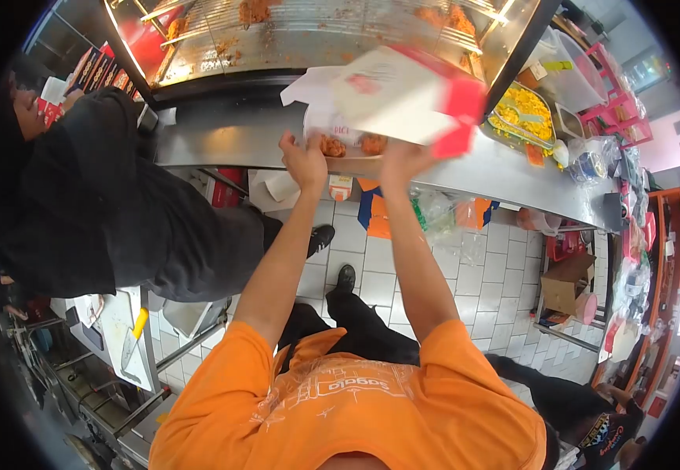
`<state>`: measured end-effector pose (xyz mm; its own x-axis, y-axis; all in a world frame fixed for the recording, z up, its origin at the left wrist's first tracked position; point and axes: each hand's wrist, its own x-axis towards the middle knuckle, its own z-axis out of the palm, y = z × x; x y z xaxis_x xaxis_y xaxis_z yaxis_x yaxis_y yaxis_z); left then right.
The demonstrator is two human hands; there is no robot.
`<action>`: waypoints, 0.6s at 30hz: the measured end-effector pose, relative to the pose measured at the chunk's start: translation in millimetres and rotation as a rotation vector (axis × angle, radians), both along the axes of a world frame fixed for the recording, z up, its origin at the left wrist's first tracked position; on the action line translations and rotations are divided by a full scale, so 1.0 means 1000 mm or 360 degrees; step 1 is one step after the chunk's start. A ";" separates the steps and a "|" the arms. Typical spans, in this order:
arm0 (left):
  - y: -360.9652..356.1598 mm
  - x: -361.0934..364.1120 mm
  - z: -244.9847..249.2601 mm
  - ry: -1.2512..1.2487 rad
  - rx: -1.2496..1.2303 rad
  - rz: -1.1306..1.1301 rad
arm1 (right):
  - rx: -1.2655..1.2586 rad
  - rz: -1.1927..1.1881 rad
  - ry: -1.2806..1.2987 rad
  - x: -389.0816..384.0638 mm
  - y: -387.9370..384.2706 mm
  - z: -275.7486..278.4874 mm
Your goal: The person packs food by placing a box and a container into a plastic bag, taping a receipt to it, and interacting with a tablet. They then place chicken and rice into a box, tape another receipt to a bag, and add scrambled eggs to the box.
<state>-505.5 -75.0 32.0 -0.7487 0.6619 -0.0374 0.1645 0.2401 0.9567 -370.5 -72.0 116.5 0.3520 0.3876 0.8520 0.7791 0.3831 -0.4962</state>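
Note:
A cardboard takeaway box [356,164] sits at the steel counter's front edge, its white and red lid [403,92] raised and blurred by motion. Inside lie fried chicken pieces [332,146] beside white paper printed with red letters. My left hand [306,163] is closed on the box's front left corner, with the thumb near the chicken. At the opposite side, my right hand [404,166] grips the box by the lid's red flap, which partly covers its fingers.
Behind the counter [222,145] stands a lit glass warmer with wire racks [301,31] holding fried chicken. A tray of yellow food [522,113] is at right. A co-worker in black [121,188] stands close on my left; a yellow-handled knife [135,333] lies on a board behind them.

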 end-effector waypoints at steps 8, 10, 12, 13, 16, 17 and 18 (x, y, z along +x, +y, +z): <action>-0.261 -0.012 0.034 -0.0395 -0.0199 -0.1604 | -0.1682 0.1090 0.1166 0.130 -0.178 -0.013; -0.338 -0.035 0.030 -0.1072 -0.0106 -0.1475 | -0.1998 0.1460 0.0730 0.088 -0.214 -0.007; -0.409 -0.063 -0.030 -0.1239 0.0056 -0.1277 | -0.2303 0.2035 -0.0080 0.024 -0.232 0.016; -0.424 -0.064 0.075 -0.1551 0.0266 -0.0774 | -0.2309 0.2265 -0.0300 -0.013 -0.243 0.039; -0.525 -0.105 0.030 -0.1039 -0.0085 -0.0690 | -0.2168 0.2904 -0.0564 -0.107 -0.285 0.049; -0.549 -0.115 0.032 -0.1112 0.0075 -0.0422 | -0.2168 0.3037 -0.0853 -0.136 -0.299 0.046; -0.568 -0.125 0.034 -0.1183 0.0231 -0.0174 | -0.1776 0.3312 -0.0920 -0.166 -0.314 0.038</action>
<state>-630.7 -643.0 66.3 -0.4903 0.7676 -0.4127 -0.5192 0.1231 0.8457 -536.6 -386.1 154.9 -0.9991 -0.0407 0.0083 -0.0225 0.3612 -0.9322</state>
